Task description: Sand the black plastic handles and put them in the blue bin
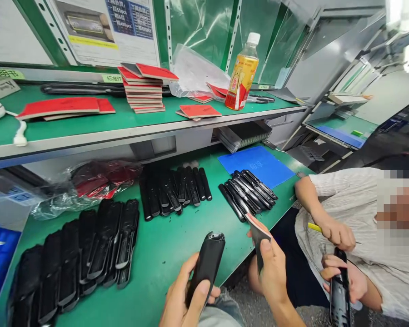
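My left hand (pixel 184 295) is wrapped round a black elongated casing (pixel 207 265), held upright over the front edge of the green bench (pixel 163 254). My right hand (pixel 271 268) pinches a thin dark strip with a red face (pixel 257 229) just right of the casing. Rows of similar black casings lie on the bench: a large overlapping batch at the left (pixel 85 254), a middle batch (pixel 173 190) and a right batch (pixel 247 193).
A co-worker's hands (pixel 337 254) at the right hold a black casing and a yellow tool. A blue mat (pixel 259 163) lies at the back right. The upper shelf carries stacked red pads (pixel 145 88), a drink bottle (pixel 241 75) and plastic bags.
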The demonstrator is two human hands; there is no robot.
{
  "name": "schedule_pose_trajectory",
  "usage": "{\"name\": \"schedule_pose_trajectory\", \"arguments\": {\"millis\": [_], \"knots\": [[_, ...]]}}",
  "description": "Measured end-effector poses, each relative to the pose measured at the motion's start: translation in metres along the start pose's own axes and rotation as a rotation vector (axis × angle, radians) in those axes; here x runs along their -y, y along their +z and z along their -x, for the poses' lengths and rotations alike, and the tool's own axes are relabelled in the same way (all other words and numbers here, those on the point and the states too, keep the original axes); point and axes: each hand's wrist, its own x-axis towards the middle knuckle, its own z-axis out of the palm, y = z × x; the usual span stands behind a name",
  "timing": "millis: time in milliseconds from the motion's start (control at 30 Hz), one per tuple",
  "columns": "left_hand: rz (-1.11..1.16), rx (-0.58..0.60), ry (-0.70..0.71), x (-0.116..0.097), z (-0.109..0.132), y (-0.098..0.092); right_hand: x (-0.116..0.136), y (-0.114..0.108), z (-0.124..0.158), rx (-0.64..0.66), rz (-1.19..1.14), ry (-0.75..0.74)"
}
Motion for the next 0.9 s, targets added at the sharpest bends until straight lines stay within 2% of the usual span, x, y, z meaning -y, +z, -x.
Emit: {"name": "schedule_pose_trajectory", "arguments": {"millis": [133, 267, 367, 467, 533, 567, 667, 767, 833, 900], "knots": [[-0.066, -0.006, 0.063, 0.003, -0.001, 0.002, -0.001, 0.003, 0.012, 0.027, -0.047, -0.003], [-0.050, 0.024, 0.053, 0.004, -0.002, 0.002, 0.009, 0.005, 0.020, 0.019, -0.018, -0.062], [-0.072, 0.034, 0.054, 0.004, -0.002, 0.002, 0.022, 0.010, 0.023, -0.004, -0.061, -0.006], [-0.121, 0.030, 0.066, 0.009, 0.000, 0.001, 0.027, 0.021, 0.009, 0.103, -0.234, 0.108], [-0.155, 0.043, 0.074, 0.015, 0.001, -0.003, 0.021, 0.030, -0.012, 0.149, -0.239, 0.184], [-0.169, 0.054, 0.080, 0.018, 0.002, -0.005, 0.014, 0.034, -0.023, 0.128, -0.190, 0.214], [-0.200, 0.062, 0.109, 0.026, 0.001, -0.013, -0.009, 0.039, -0.043, -0.060, -0.016, 0.234], [-0.247, 0.050, 0.137, 0.029, 0.000, -0.019, -0.020, 0.039, -0.032, -0.105, 0.016, 0.210], [-0.301, 0.060, 0.132, 0.029, -0.005, -0.026, -0.021, 0.037, -0.015, -0.068, -0.013, 0.223], [-0.381, 0.025, 0.145, 0.027, -0.015, -0.042, -0.024, 0.034, 0.002, 0.013, -0.026, 0.259]]}}
